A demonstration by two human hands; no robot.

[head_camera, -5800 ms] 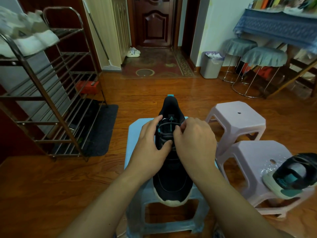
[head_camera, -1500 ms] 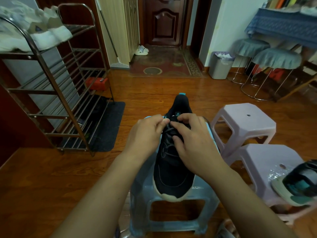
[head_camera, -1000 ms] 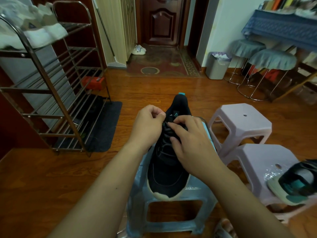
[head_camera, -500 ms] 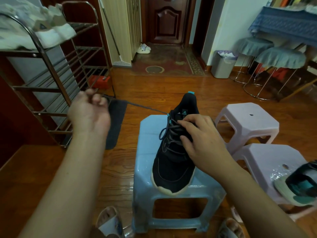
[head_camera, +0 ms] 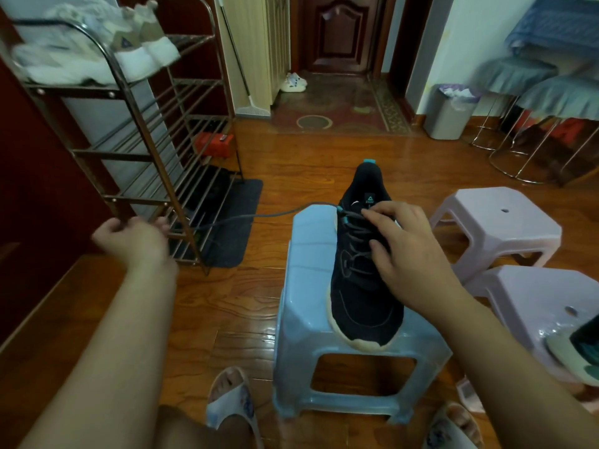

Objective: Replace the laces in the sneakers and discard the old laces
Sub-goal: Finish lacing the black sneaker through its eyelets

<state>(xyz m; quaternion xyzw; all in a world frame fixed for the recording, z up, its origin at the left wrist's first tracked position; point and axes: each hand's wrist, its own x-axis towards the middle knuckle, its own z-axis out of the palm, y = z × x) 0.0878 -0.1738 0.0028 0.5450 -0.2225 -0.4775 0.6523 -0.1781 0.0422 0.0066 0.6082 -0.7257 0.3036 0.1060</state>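
A black sneaker (head_camera: 364, 306) with teal eyelets stands on a light blue plastic stool (head_camera: 308, 286), toe towards me. Its dark grey lace (head_camera: 259, 216) runs taut from the top eyelets out to the left. My left hand (head_camera: 133, 236) grips the lace's free end, far left of the stool beside the shoe rack. My right hand (head_camera: 405, 244) rests over the laced part, fingertips on the crossings near the tongue. The second sneaker (head_camera: 580, 345) lies at the right edge on a lilac stool (head_camera: 531, 306).
A metal shoe rack (head_camera: 136, 150) with white shoes on top stands left, a dark mat (head_camera: 227, 228) beneath it. Another lilac stool (head_camera: 496, 222) is to the right. A grey waste bin (head_camera: 449, 113) sits by the far wall. My slippered feet (head_camera: 230, 403) flank the blue stool.
My left hand has pulled one lace end out of the knot and swung far to the left, drawing the lace taut. My right hand stays on the sneaker.
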